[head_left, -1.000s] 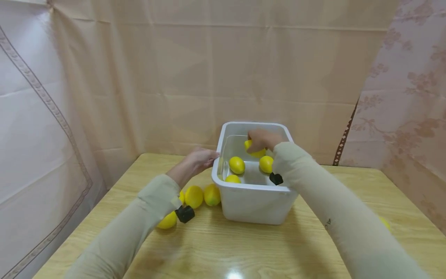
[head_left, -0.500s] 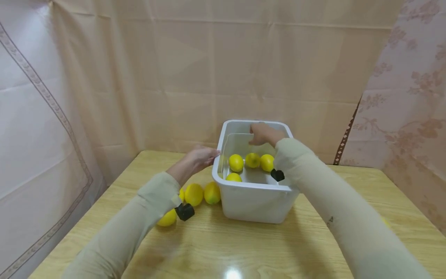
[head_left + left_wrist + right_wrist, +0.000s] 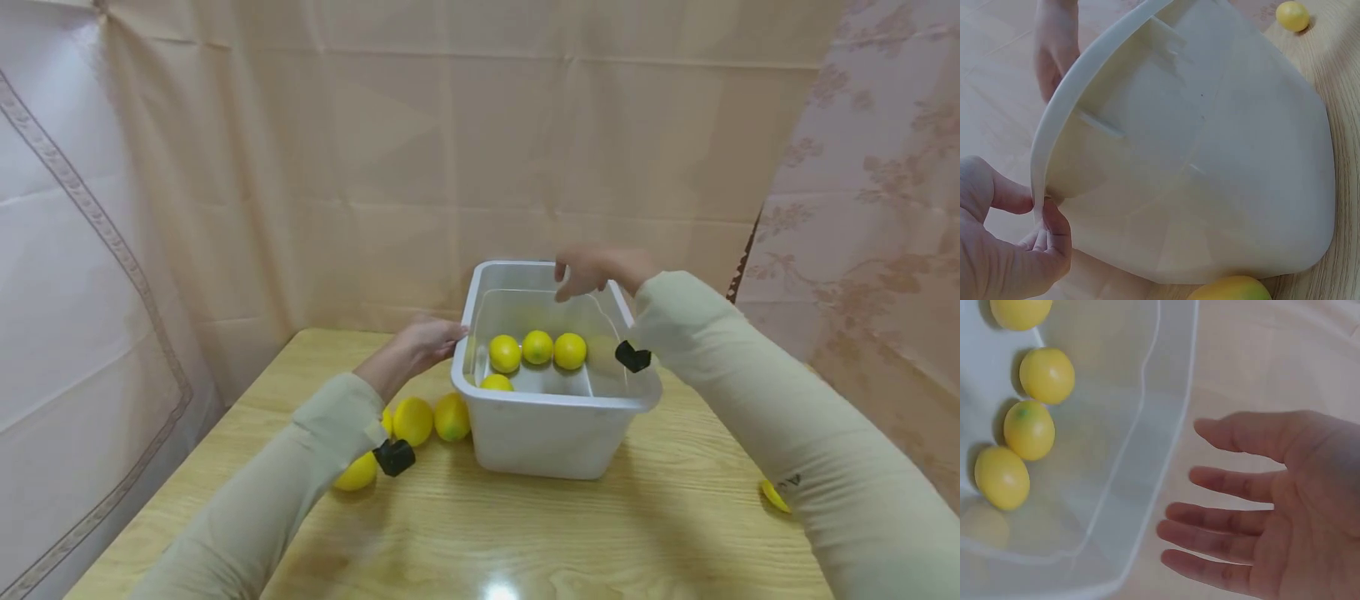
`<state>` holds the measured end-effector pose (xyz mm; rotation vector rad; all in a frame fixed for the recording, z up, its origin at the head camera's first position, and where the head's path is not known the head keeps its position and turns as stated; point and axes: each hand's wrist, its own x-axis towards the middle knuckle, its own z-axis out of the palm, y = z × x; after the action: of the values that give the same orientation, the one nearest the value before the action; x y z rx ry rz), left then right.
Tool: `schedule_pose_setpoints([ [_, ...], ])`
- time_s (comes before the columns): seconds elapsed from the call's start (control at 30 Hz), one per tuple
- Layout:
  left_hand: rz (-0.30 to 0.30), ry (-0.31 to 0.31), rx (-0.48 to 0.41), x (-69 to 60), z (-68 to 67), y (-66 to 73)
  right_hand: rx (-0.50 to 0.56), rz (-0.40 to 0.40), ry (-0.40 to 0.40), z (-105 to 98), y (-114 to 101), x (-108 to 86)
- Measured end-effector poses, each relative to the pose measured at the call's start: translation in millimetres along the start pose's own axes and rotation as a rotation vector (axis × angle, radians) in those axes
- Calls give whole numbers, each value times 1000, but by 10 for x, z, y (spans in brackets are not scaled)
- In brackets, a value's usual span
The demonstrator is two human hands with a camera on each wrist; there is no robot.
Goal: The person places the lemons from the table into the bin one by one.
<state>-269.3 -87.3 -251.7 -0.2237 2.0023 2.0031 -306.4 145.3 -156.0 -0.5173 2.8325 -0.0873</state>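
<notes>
A white plastic bin stands on the table with several yellow lemons on its floor. My left hand pinches the rim on the left side; in the left wrist view its thumb and curled fingers grip the lip. Over the far right part of the bin is my right hand, holding nothing. The right wrist view shows that hand's fingers spread and straight beside the rim, apart from the lemons.
More lemons lie on the wooden table left of the bin, partly behind my left sleeve. Another lemon is at the right, half covered by my right sleeve. A beige cloth hangs behind the table.
My right hand held a lemon inside the bin, then let it go between two others. It has since risen and moved right. The left hand has stayed on the rim.
</notes>
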Motion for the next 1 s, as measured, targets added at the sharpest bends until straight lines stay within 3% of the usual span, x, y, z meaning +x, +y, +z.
schedule_pose_setpoints([
  [0.2, -6, 10, 25, 23, -2, 20, -64, -91, 42, -36, 167, -322],
  [0.4, -15, 17, 19, 30, 7, 31, -22, -212, 194, 67, 438, -668],
  [0.5, -18, 21, 14, 27, -1, 25, 0, -275, 279, 172, 588, -818],
  [0.67, -14, 11, 37, 25, -34, 13, -21, -293, 366, 366, 810, -1008],
  [1.0, -6, 9, 50, 13, -11, 18, -63, -311, 469, 924, 1230, -1315],
])
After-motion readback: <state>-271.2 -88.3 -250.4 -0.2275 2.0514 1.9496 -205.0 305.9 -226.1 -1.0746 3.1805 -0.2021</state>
